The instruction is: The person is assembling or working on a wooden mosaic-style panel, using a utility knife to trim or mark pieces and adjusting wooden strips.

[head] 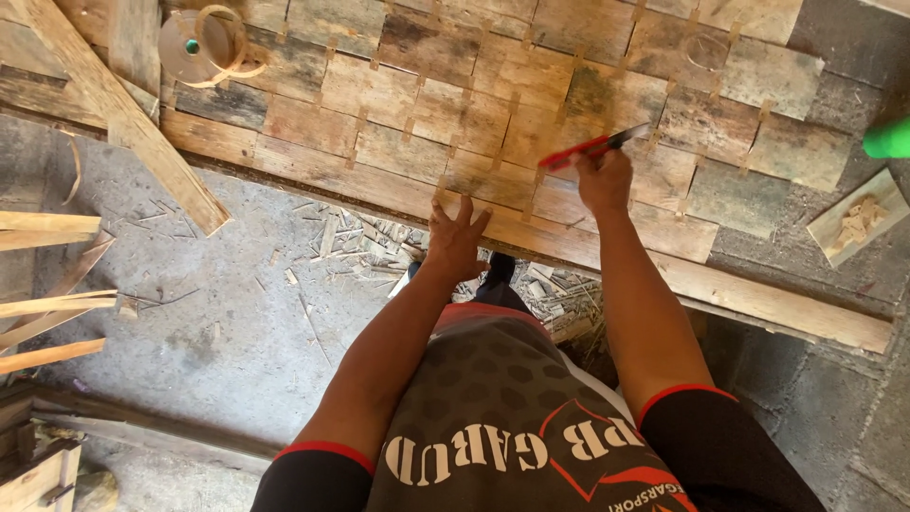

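Most of the taped veneer sheet (569, 123) looks joined; left hand (455, 237) flat, splayed on its near edge, right hand (604, 178) gripping a red cutter (592, 147) above

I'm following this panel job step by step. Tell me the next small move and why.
Probably draw the red-handled knife down along the nearest seam: the right hand holds its blade over the patched wooden panel, while the left hand lies flat at the panel's near edge, steadying it.

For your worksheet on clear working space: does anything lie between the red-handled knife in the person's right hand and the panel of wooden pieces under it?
Nothing visible does. The right hand holds the knife just over the bare wooden panel; the left hand presses flat on the panel's near edge, off to the side.
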